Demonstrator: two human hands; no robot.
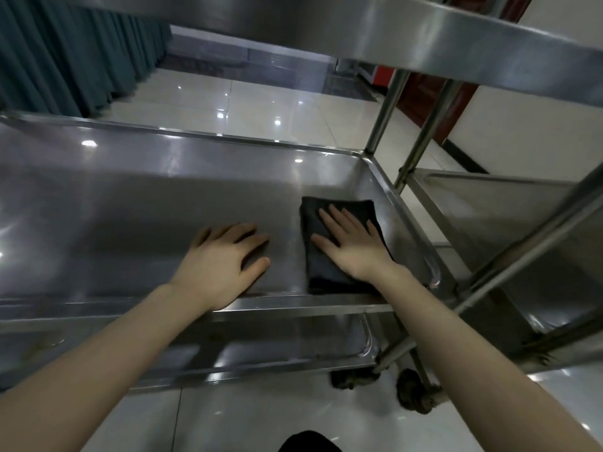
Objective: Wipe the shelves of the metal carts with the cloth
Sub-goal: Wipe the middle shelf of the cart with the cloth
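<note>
Head view: the cloth (pixel 321 269) lies folded on the shelf (pixel 130 207), close to its right rim, long axis running away from me. My right hand (pixel 354 247) presses flat on it, fingers spread. My left hand (pixel 225 259) rests flat and empty, farther from that rim, where I judge the next sweep goes.

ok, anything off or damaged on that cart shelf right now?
Nothing spilled or askew. The dark cloth lies folded flat on the middle shelf under the right hand; the left hand rests on bare metal. Only oddity: the casters below look caked in dark fuzz.
</note>
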